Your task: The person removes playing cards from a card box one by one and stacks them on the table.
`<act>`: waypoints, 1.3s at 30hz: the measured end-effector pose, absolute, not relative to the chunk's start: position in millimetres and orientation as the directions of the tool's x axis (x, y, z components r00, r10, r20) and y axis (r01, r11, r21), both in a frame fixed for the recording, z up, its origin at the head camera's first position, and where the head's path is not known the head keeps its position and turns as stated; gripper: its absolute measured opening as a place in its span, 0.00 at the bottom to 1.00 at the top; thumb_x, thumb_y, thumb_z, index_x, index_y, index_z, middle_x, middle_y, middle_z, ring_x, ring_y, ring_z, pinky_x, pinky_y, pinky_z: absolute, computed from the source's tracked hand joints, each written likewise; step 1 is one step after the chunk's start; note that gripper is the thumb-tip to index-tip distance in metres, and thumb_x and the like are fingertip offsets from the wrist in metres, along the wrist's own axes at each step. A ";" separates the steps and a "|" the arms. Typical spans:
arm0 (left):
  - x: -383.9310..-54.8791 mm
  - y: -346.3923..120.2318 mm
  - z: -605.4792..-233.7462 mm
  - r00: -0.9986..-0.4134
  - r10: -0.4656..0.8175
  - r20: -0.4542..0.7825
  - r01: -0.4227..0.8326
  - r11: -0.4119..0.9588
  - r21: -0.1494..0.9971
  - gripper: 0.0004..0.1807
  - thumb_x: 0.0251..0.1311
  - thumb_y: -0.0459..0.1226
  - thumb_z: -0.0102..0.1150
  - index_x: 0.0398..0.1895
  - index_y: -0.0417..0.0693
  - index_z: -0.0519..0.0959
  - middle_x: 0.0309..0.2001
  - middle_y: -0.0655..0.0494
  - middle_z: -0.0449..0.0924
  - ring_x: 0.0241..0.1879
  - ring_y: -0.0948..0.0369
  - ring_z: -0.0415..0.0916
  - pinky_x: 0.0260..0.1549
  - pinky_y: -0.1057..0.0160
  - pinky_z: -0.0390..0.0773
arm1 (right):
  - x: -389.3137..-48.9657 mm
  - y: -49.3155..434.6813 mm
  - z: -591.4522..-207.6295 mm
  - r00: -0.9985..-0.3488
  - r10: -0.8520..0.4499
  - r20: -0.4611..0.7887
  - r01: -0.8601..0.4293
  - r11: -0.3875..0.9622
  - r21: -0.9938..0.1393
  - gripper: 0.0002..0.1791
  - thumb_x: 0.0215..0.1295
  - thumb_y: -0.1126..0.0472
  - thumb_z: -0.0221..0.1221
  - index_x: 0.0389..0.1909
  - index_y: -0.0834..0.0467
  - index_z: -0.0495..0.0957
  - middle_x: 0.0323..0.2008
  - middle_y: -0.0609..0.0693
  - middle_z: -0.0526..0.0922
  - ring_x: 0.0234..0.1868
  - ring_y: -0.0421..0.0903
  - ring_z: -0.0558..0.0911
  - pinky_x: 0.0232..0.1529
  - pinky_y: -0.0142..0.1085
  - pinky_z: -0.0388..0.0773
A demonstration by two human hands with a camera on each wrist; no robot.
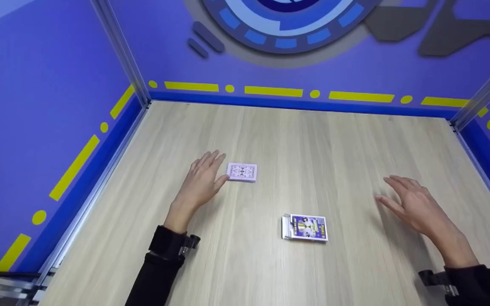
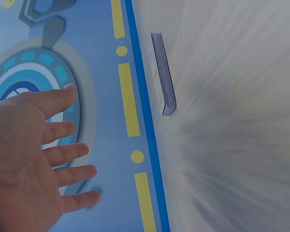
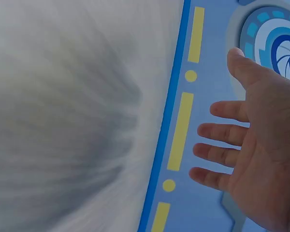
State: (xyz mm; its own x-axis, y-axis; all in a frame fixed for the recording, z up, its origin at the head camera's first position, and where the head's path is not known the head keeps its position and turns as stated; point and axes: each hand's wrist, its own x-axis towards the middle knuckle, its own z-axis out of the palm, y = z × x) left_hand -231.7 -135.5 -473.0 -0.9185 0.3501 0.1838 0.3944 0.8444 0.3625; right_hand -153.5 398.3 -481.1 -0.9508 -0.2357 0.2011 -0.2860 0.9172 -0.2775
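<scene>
With twelve o'clock taken toward the back panel (image 1: pixel 164 42) in the head view, a deck of cards (image 1: pixel 242 171) is laid flat on the table (image 1: pixel 355 148), and a card box (image 1: pixel 309 228) is set at about half past four from it. The left hand (image 1: pixel 200 182) is held at nine o'clock of the deck, palm down, its fingers straight and slightly parted; its thumb tip overlaps the deck's edge in the head view, but a gap is shown by the left wrist camera. The right hand (image 1: pixel 417 206) is held well apart from the box, between two and three o'clock of it, fingers likewise extended and nothing grasped.

The deck can be judged light and firm as a block, yet slippery between its layers, so it would best be pinched across its long edges with even pressure. The box is likely light and easily crushed; it would be gripped gently by its sides, away from the flap (image 1: pixel 286 227) opened at nine o'clock.

A pale card back is covered with dark ornament, and fine layering is seen along the deck's side. The box is printed in purple, yellow and white. The table is surfaced in pale, streaked wood grain; the panel is smooth blue, marked with yellow bars and dots.
</scene>
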 end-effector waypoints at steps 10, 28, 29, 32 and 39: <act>-217.1 -108.7 -465.3 -0.837 0.456 0.301 0.541 0.773 0.331 0.28 0.71 0.42 0.64 0.69 0.40 0.74 0.68 0.41 0.74 0.69 0.46 0.70 0.70 0.46 0.65 | -152.3 356.4 -475.9 -0.904 -0.335 0.267 -0.405 0.871 -0.279 0.34 0.68 0.50 0.68 0.67 0.67 0.74 0.64 0.69 0.74 0.65 0.69 0.71 0.62 0.69 0.64; -199.0 -47.2 -458.3 -0.704 0.641 0.305 0.709 0.655 0.260 0.25 0.73 0.45 0.61 0.68 0.44 0.75 0.64 0.45 0.78 0.65 0.48 0.75 0.67 0.47 0.70 | -155.1 289.5 -476.7 -0.855 -0.494 0.158 -0.518 0.806 -0.287 0.43 0.64 0.36 0.66 0.69 0.63 0.74 0.65 0.64 0.76 0.65 0.65 0.75 0.65 0.62 0.71; -198.1 -44.8 -458.1 -0.696 0.650 0.306 0.717 0.648 0.255 0.25 0.73 0.45 0.61 0.68 0.44 0.75 0.64 0.46 0.79 0.64 0.49 0.75 0.67 0.48 0.71 | -155.1 286.5 -478.0 -0.850 -0.503 0.156 -0.527 0.800 -0.286 0.44 0.63 0.35 0.66 0.69 0.63 0.74 0.64 0.63 0.77 0.65 0.64 0.75 0.64 0.60 0.72; -196.9 -37.1 -458.6 -0.670 0.674 0.310 0.742 0.623 0.248 0.24 0.73 0.45 0.60 0.67 0.44 0.76 0.63 0.47 0.80 0.63 0.50 0.76 0.65 0.49 0.72 | -154.7 277.8 -481.8 -0.832 -0.534 0.152 -0.554 0.782 -0.284 0.46 0.61 0.32 0.67 0.68 0.63 0.75 0.62 0.62 0.78 0.63 0.62 0.77 0.63 0.57 0.74; -198.4 -20.4 -456.9 -0.658 0.700 0.278 0.753 0.603 0.262 0.24 0.74 0.46 0.59 0.67 0.45 0.77 0.63 0.50 0.80 0.63 0.52 0.77 0.65 0.53 0.72 | -151.7 260.9 -493.9 -0.800 -0.590 0.111 -0.597 0.762 -0.252 0.49 0.54 0.31 0.71 0.65 0.64 0.77 0.59 0.61 0.80 0.61 0.60 0.78 0.64 0.57 0.74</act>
